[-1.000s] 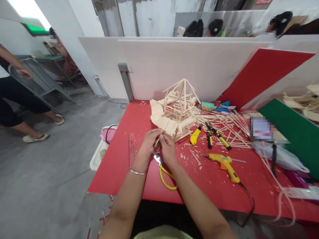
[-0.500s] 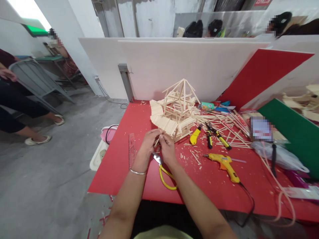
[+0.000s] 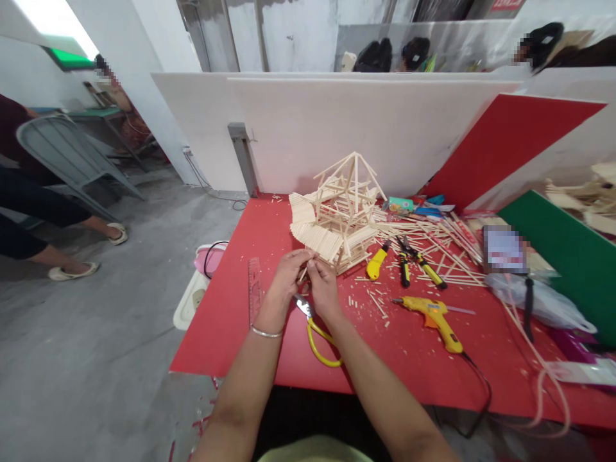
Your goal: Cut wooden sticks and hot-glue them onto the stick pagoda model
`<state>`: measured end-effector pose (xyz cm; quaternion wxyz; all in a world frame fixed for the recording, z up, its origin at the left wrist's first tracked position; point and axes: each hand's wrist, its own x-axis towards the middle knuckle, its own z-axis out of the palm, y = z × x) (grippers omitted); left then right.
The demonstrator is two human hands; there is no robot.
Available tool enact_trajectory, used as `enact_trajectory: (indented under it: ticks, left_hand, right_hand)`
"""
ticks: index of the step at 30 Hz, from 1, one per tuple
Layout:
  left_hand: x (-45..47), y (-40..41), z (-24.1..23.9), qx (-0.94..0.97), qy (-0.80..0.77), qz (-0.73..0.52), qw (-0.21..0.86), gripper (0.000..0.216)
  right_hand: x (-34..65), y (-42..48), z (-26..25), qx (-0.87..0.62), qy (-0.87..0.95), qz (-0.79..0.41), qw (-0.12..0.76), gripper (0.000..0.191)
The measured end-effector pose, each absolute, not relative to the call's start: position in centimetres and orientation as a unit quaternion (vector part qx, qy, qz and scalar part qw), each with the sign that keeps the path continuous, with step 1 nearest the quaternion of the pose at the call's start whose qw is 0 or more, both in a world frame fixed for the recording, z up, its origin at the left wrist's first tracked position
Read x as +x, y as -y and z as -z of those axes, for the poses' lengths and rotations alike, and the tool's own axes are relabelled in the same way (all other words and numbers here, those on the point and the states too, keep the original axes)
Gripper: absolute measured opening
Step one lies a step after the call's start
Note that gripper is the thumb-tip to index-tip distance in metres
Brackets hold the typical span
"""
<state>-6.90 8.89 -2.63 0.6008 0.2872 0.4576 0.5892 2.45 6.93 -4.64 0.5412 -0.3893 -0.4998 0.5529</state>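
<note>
A model pavilion [image 3: 332, 224] of thin wooden sticks stands on the red tabletop, its roof partly covered with rows of sticks and its top an open frame. Just in front of it, my left hand [image 3: 289, 273] and my right hand [image 3: 323, 282] meet at the fingertips. Both are closed in a pinch on a short wooden stick [image 3: 302, 276], mostly hidden by the fingers. Yellow-handled scissors [image 3: 312, 333] lie under and between my wrists. To the left of my left hand is a clear ruler [image 3: 254, 289].
Right of the model lie a yellow cutter knife [image 3: 378, 262], pliers [image 3: 404, 266], loose sticks [image 3: 447, 250] and a yellow glue gun [image 3: 433, 314] with a trailing cord. A white panel [image 3: 360, 128] rises behind the table [image 3: 221, 346]. A person stands beside a chair [image 3: 62, 154] at left.
My hands keep almost the same place and pinch. At the left, the standing person's hand has gone out of sight and the body has shifted slightly.
</note>
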Motion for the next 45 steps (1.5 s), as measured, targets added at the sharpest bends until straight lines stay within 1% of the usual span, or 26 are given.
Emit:
enact_trajectory:
  ticks: [11,17,21,24,27,29,30,32,33,35,37,39,41,43,45]
  left_hand:
    - [-6.9,-8.8,2.6,0.292,-0.445,-0.594,0.603,0.015]
    - [-6.9,-8.7,2.6,0.291,-0.447,-0.594,0.601,0.023]
    - [-7.0,-8.0,1.7,0.302,-0.442,-0.616,0.577,0.024]
    - [-7.0,-7.4,1.1,0.321,-0.434,-0.614,0.576,0.025]
    - [-6.8,-6.9,1.4,0.35,-0.418,-0.581,0.605,0.028]
    - [-6.1,-6.8,2.1,0.373,-0.391,-0.563,0.625,0.03]
    - [-5.6,-6.9,2.6,0.381,-0.378,-0.554,0.636,0.031]
    - [-4.2,-7.0,3.6,0.383,-0.368,-0.551,0.644,0.033]
    - [-3.3,-7.0,4.1,0.379,-0.367,-0.549,0.648,0.034]
    - [-1.3,-7.1,4.8,0.37,-0.371,-0.542,0.657,0.035]
    - [0.5,-7.1,5.3,0.376,-0.375,-0.541,0.653,0.037]
    - [2.1,-7.2,5.6,0.39,-0.372,-0.55,0.638,0.037]
    - [3.2,-7.2,5.9,0.404,-0.368,-0.555,0.627,0.036]
    - [3.9,-7.2,6.2,0.404,-0.368,-0.561,0.622,0.036]
    - [4.4,-7.2,6.6,0.392,-0.375,-0.564,0.622,0.036]
  right_hand:
    - [2.5,-6.9,4.6,-0.39,0.504,-0.543,0.547,0.045]
    - [2.7,-7.0,5.0,-0.394,0.533,-0.547,0.512,0.047]
    - [5.1,-4.9,5.5,-0.402,0.569,-0.535,0.477,0.038]
    - [9.0,-2.4,6.1,-0.421,0.62,-0.487,0.449,0.028]
    - [14.2,-1.6,6.4,-0.463,0.749,-0.332,0.339,0.026]
    - [17.8,-3.0,6.0,-0.523,0.776,-0.221,0.273,0.033]
    - [19.5,-4.3,5.6,-0.56,0.774,-0.172,0.241,0.039]
    - [22.5,-7.6,4.6,-0.61,0.748,-0.13,0.226,0.059]
    - [23.8,-9.4,4.1,-0.665,0.722,-0.09,0.169,0.072]
    - [25.8,-12.5,3.4,-0.763,0.644,-0.053,0.005,0.098]
    - [27.2,-14.8,3.2,-0.779,0.623,-0.06,-0.04,0.109]
    - [28.1,-16.2,3.2,-0.772,0.629,-0.073,-0.062,0.112]
    - [29.0,-17.1,3.3,-0.758,0.641,-0.083,-0.085,0.111]
    - [29.7,-17.9,3.1,-0.739,0.658,-0.097,-0.106,0.104]
    - [30.3,-18.5,2.7,-0.718,0.675,-0.117,-0.125,0.091]
